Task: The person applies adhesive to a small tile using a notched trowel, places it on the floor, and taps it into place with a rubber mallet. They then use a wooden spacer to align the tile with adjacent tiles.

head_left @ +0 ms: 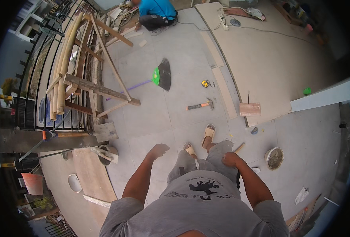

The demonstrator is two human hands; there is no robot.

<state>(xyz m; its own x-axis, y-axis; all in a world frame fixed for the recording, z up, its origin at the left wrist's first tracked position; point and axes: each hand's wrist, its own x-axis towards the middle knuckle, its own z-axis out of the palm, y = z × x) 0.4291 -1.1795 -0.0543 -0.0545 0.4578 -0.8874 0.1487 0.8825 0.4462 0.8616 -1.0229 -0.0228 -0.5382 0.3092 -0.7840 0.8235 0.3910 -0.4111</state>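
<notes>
Printed across the front of the grey shirt (179, 215): dark lettering (173, 194), with a small row toward the hem and a larger, curved row toward the collar. Set between rows: black figure (204, 187). Only partly legible; foreshortened.

A head-worn fisheye looks down at the floor (151, 118).

The trousers (220, 153) and black-printed T-shirt (202, 211) are grey. The hammer handle (198, 106) is orange and black.

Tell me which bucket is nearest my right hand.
The grey-filled bucket, to the right of your right hand; the orange bucket and dark bucket are far to the left.
</notes>
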